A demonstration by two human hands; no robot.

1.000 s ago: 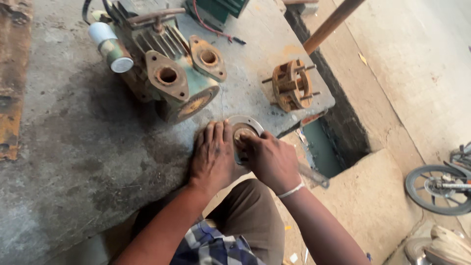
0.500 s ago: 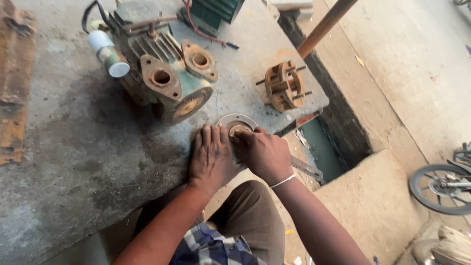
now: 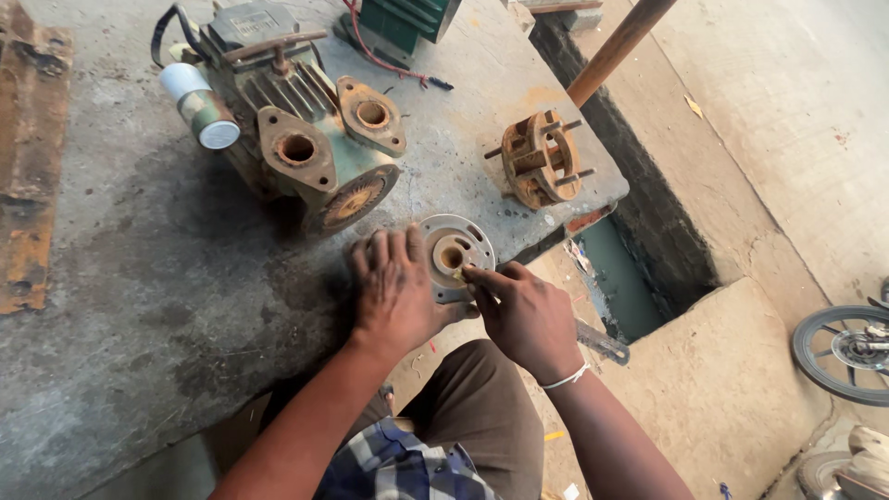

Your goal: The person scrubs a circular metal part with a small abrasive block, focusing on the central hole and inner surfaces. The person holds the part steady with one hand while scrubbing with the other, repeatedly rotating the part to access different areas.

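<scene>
A round grey metal disc (image 3: pixel 454 248) with a rusty centre hole lies near the front edge of the concrete slab (image 3: pixel 139 306). My left hand (image 3: pixel 396 292) lies flat on the slab and presses against the disc's left side. My right hand (image 3: pixel 526 315) pinches a small pale piece (image 3: pixel 458 272) at the disc's lower rim. Behind the disc stands a green, rusty water pump (image 3: pixel 296 139) with two flanged ports and its open round face turned toward me.
A rusty pump housing with studs (image 3: pixel 540 159) sits at the slab's right edge. A green box with red wires (image 3: pixel 400 23) stands at the back. A wooden pole (image 3: pixel 619 48) leans at the right. A drain gap (image 3: pixel 616 278) and a wheel (image 3: pixel 843 352) lie beyond.
The view has shifted slightly. My right hand has drawn back from over the disc to its lower rim, leaving the disc's face uncovered. My left hand stays in place.
</scene>
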